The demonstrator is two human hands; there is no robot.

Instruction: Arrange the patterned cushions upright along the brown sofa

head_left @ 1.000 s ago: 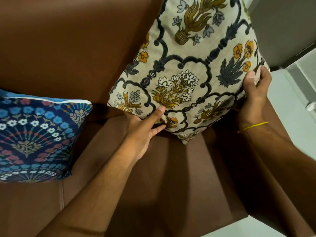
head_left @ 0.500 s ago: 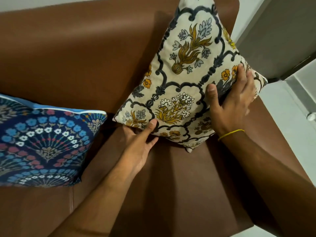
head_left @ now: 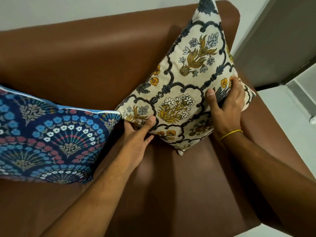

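A cream cushion (head_left: 191, 79) with yellow flowers and dark scrollwork stands on one corner at the right end of the brown sofa (head_left: 89, 62), leaning on the backrest. My left hand (head_left: 138, 134) pinches its lower left corner between thumb and fingers. My right hand (head_left: 227, 105) lies spread on its right side, thumb pressed into the fabric and fingers curled over the right corner. A dark blue cushion (head_left: 51, 141) with fan-shaped flower patterns stands against the backrest to the left, its right corner touching the cream one.
The sofa's right armrest (head_left: 270, 137) runs beside the cream cushion. Beyond it are a grey door or panel (head_left: 280, 41) and pale floor (head_left: 294, 113). A white wall (head_left: 68, 9) rises behind the backrest. The seat's front edge is at bottom right.
My right hand moved from behind the cream cushion's right corner onto its front. The cushion settled lower against the backrest, and its left corner now meets the blue cushion.
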